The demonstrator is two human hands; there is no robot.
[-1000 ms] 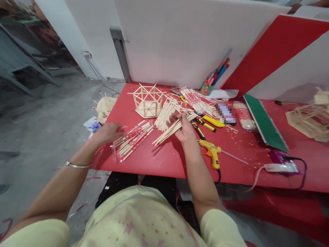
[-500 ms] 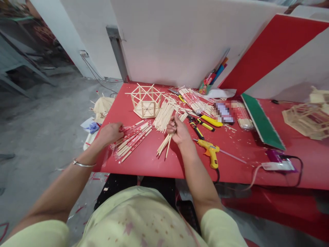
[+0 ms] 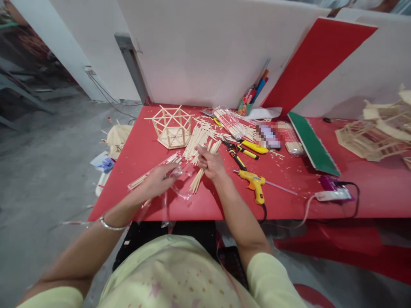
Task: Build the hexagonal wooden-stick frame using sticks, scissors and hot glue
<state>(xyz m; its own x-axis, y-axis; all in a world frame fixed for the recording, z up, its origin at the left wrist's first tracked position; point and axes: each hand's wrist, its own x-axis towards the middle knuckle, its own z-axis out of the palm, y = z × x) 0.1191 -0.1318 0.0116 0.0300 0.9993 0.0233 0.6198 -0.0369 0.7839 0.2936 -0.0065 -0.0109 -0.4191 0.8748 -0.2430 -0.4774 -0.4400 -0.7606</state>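
My right hand point(image 3: 210, 162) is closed round a bundle of bare wooden chopsticks point(image 3: 197, 182), whose ends stick out above and below the fist. My left hand point(image 3: 159, 179) pinches a clear plastic wrapper point(image 3: 182, 171) with red print, close to the right hand. Under and beyond the left hand lie chopsticks in red-and-clear sleeves point(image 3: 141, 179), partly covered by it. Behind both hands sits a loose pile of bare chopsticks point(image 3: 196, 141). To its left stands a hexagonal stick frame point(image 3: 173, 128) on a flat base.
Right of my hands lie black-and-yellow pliers point(image 3: 236, 158), a yellow cutter point(image 3: 254, 146) and a yellow glue gun point(image 3: 256, 184) with its cord. Packed chopsticks point(image 3: 228, 122), a pen holder point(image 3: 245, 105), a green board point(image 3: 313, 143) and a larger stick model point(image 3: 362, 137) stand farther off.
My left hand has moved right from the sleeved chopsticks towards the right hand, drawing a wrapper with it. The right hand still grips its bundle. The view has shifted to the right.
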